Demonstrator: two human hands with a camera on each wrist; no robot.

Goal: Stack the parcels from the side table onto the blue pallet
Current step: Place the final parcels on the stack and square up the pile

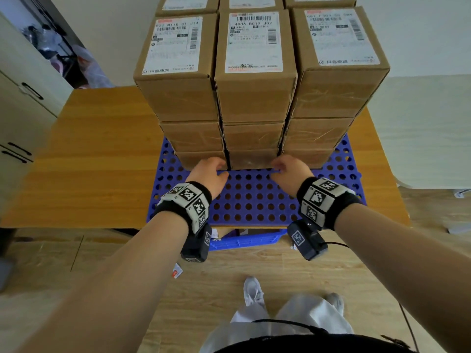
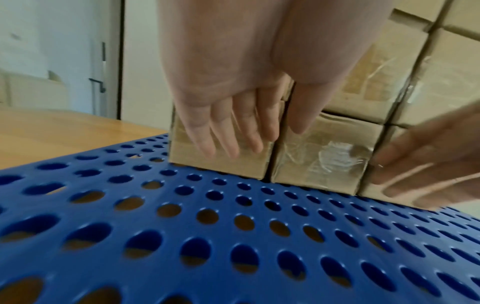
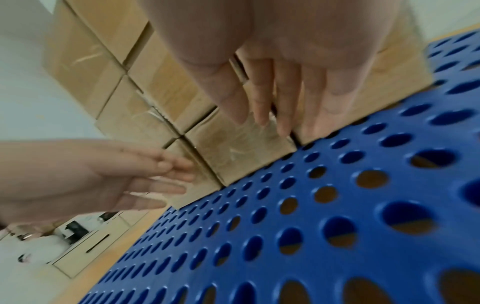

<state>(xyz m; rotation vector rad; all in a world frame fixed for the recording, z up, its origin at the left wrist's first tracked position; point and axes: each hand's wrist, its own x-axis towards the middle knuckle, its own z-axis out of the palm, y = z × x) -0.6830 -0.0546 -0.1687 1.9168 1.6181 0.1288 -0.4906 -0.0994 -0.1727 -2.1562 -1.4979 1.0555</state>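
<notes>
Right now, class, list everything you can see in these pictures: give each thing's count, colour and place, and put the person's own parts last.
Parcels: brown cardboard with white labels; three columns, three layers at the front, more behind, total hidden; on the pallet's far half.
Blue pallet: one, perforated; on the wooden table.
Wooden table: one, light brown; under the pallet.
Cabinet: one, pale with dark handles; far left.
Blue crate: one; below the table's near edge.
Wristbands: two, black with white coded tags.
Left hand: straight fingers against the bottom left parcel.
Right hand: straight fingers at the bottom middle parcel's right edge.
</notes>
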